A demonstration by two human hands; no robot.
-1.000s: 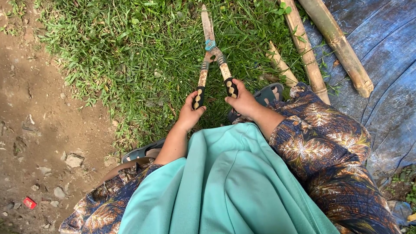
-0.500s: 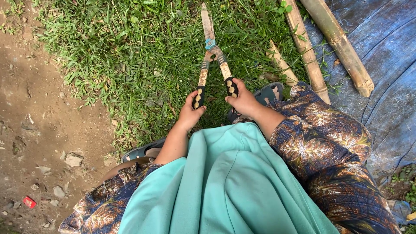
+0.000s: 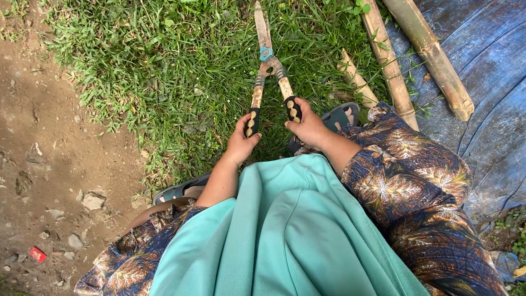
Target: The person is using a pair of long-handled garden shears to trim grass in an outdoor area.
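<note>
Shears (image 3: 267, 60) sit point-down in the grass (image 3: 164, 60), each of the 2 black grips wrapped by a fist: left hand (image 3: 241, 143), right hand (image 3: 308, 127). Blades look shut; keep them low and clear of the sandal (image 3: 337, 118) and bamboo poles (image 3: 386, 60).

Seen from above, a crouching person grips a pair of garden shears (image 3: 267, 66) with both hands. The left hand (image 3: 241, 143) is closed around the left handle, the right hand (image 3: 308, 127) around the right one. The blades are together and point away, lying over a patch of grass (image 3: 181, 71). Bare dirt (image 3: 49, 164) with small stones fills the left side. At the upper right, bamboo poles (image 3: 427, 52) lie along the edge of a blue tarp (image 3: 487, 109). A teal cloth (image 3: 285, 230) covers the person's lap.
</note>
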